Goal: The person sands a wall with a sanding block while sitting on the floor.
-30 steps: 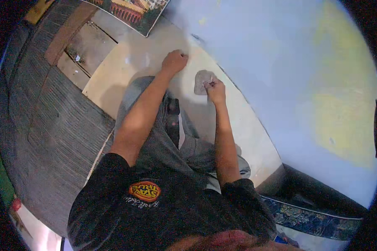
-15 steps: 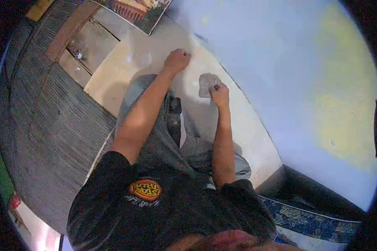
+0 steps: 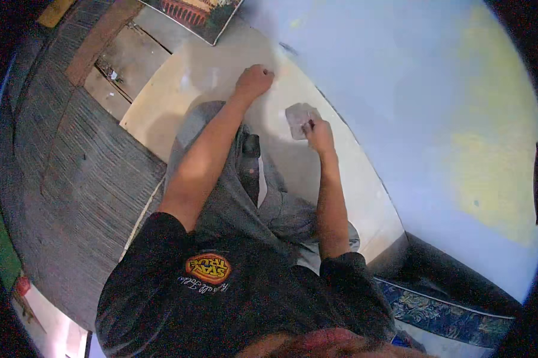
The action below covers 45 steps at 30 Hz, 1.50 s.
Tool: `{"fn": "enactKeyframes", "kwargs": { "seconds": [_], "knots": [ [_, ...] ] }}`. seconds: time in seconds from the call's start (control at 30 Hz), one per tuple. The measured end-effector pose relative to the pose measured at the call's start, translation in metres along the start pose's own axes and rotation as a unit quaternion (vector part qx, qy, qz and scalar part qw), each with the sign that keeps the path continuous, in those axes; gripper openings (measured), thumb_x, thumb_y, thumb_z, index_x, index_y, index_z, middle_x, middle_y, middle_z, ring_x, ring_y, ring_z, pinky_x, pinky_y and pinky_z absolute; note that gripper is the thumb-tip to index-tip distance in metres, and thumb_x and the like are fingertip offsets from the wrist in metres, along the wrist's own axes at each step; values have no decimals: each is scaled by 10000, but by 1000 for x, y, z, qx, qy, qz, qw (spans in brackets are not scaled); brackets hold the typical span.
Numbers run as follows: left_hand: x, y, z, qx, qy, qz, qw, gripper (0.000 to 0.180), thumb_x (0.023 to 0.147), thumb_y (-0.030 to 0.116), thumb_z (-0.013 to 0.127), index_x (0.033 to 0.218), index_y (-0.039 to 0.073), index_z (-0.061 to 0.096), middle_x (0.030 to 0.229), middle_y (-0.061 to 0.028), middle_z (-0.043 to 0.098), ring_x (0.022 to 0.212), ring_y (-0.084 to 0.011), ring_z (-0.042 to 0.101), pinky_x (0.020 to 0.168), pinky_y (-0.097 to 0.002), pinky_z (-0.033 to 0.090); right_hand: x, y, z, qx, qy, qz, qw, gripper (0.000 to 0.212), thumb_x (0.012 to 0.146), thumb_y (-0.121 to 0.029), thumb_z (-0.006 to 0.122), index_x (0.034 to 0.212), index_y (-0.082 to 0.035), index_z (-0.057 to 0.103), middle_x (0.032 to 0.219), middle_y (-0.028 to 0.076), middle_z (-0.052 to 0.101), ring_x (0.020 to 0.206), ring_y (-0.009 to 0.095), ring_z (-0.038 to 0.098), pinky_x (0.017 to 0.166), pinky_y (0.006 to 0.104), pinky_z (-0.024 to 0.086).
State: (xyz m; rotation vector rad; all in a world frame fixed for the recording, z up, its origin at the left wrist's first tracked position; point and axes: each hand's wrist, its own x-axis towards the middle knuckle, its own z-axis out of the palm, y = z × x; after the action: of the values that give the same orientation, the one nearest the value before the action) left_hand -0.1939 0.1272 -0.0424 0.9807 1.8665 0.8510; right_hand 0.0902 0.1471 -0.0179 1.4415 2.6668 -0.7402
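My right hand (image 3: pixel 321 136) pinches a small, see-through greyish piece (image 3: pixel 297 121), roughly square, by its near right corner. It looks like clear plastic, but its exact kind is hard to make out. The piece appears above the pale board (image 3: pixel 364 197). Farther off and to the left, my left hand (image 3: pixel 254 82) is closed with its fingers curled in. What it holds, if anything, is hidden inside the fingers. The two hands are apart.
My grey-trousered legs (image 3: pixel 203 143) are folded below my arms. Along the right runs a bluish wall (image 3: pixel 388 89) with yellow patches. A picture panel (image 3: pixel 206 21) lies at the far edge; a dark ribbed mat (image 3: pixel 96 161) covers the left. Patterned dark fabric (image 3: pixel 442 313) sits at lower right.
My right hand has shifted slightly to the right, and the see-through piece has turned a little with it. My left hand stays closed in nearly the same place.
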Motion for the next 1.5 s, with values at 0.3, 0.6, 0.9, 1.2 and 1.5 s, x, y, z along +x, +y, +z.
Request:
{"fn": "enactKeyframes", "kwargs": {
  "seconds": [0.3,0.6,0.9,1.2,1.5],
  "knots": [
    [-13,6,-4,24,42,43,998,364,820,319,532,952,12,677,1032,-223,658,984,-395,618,901,-467,473,-27,-16,29,-30,-85,-133,987,377,804,-49,595,1176,-98,631,994,235,648,889,422,623,785,447,499],
    [-22,11,-8,52,83,52,994,350,815,326,537,915,17,667,976,-216,665,950,-397,625,858,-472,477,-2,-14,-19,-65,20,-95,993,233,837,-119,606,1059,-60,645,901,213,656,865,403,617,759,478,485],
    [-14,5,1,50,87,59,993,348,805,329,544,916,25,671,983,-223,659,940,-400,626,856,-474,482,-35,-31,23,-118,-164,-198,959,312,866,-87,535,1168,-62,609,959,220,658,900,407,628,765,466,504],
    [-3,-8,6,52,75,69,993,374,796,340,542,908,8,673,965,-254,656,950,-416,625,877,-473,482,-17,-35,-23,-30,-40,-127,991,355,794,-44,577,1147,-68,608,1003,242,643,909,419,619,785,469,499],
    [-6,-5,5,73,53,97,991,381,823,342,509,915,11,673,990,-250,652,952,-411,624,875,-480,479,-19,-29,8,-139,-109,-72,982,365,824,-123,597,1177,-32,610,1018,259,639,914,393,631,792,462,503]
  ]
}}
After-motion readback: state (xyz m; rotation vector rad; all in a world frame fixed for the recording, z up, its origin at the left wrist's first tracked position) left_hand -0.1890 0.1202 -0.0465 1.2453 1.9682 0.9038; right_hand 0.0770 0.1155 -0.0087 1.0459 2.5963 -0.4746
